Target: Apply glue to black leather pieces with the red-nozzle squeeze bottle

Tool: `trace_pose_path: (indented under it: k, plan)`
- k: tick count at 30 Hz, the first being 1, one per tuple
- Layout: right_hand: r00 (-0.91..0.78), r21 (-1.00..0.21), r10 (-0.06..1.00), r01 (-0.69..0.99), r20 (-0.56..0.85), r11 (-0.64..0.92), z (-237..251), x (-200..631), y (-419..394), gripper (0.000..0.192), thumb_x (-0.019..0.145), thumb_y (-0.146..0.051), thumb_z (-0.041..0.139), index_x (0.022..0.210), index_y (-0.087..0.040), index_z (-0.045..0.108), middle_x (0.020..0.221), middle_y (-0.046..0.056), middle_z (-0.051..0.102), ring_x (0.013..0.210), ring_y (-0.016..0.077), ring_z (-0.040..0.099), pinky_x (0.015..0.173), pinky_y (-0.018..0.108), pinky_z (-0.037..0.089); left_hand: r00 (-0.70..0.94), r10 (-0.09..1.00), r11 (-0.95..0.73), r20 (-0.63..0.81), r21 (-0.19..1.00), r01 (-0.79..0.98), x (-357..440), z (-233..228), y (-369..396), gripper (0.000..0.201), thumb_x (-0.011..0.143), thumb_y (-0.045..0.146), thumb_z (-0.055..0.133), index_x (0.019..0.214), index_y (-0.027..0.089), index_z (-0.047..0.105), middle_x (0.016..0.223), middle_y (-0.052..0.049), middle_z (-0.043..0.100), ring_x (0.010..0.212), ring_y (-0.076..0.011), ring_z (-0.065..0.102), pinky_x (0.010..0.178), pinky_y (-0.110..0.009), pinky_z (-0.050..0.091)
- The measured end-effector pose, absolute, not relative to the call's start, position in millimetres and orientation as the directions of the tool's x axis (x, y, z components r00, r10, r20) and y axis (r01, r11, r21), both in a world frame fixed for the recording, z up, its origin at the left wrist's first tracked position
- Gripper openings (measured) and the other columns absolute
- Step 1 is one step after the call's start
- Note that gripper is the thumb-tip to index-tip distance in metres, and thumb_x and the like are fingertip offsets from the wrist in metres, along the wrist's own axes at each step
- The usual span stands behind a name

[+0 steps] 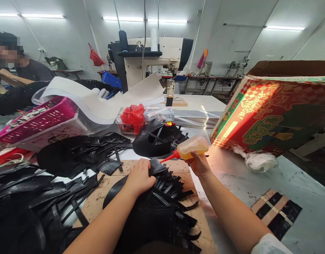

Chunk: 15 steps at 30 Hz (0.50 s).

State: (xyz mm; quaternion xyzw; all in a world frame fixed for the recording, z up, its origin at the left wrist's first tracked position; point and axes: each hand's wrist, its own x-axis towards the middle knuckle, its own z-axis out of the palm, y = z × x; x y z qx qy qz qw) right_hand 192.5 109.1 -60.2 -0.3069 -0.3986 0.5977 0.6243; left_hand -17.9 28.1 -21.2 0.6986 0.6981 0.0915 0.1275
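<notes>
My right hand [199, 164] is closed around a translucent squeeze bottle [192, 146] of yellowish liquid. The bottle is tilted, its red nozzle [171, 156] pointing down and left towards a black leather-like strap piece [157, 167]. Fingers curled, my left hand [141, 178] grips that piece near its edge; the fingertips are partly hidden. Beneath both hands lies a pile of black strapped pieces [152, 215] with many narrow ends fanning to the right. A brown board [95, 201] with dark specks is under the pile.
More black pieces [80, 155] cover the left side, by a pink basket [46, 118]. A red bag [133, 114] and a sewing machine [152, 56] stand beyond. At right are a large red carton [273, 113] and a striped block [277, 211]. Another person [32, 68] sits far left.
</notes>
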Motion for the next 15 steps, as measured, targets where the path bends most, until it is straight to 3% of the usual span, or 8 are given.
trace_pose_path:
  k: [7,15]
  plan:
    - [0.029,-0.886,0.982,-0.427,0.187,0.181,-49.6,181.0,119.6,0.07,0.043,-0.042,0.085,0.103,-0.025,0.054,0.071,-0.004,0.06,0.058,0.0158,0.057,0.035,0.02,0.044,0.073,0.996,-0.082,0.042,0.302,0.95,-17.0,-21.8,26.7,0.023,0.061,0.013,0.046,0.082,0.023,0.043,0.102,-0.008,0.049,0.097,-0.0259,0.047,0.084,-0.039,0.037]
    - [0.008,-0.904,0.974,-0.371,0.227,0.214,-48.4,172.7,123.0,0.056,0.047,-0.037,0.083,0.092,-0.023,0.053,0.071,-0.005,0.06,0.059,0.0154,0.059,0.038,0.02,0.048,0.107,0.991,-0.126,0.082,0.285,0.95,-17.3,-23.9,26.2,0.023,0.06,0.014,0.046,0.081,0.022,0.043,0.101,-0.009,0.05,0.096,-0.0268,0.047,0.085,-0.04,0.037]
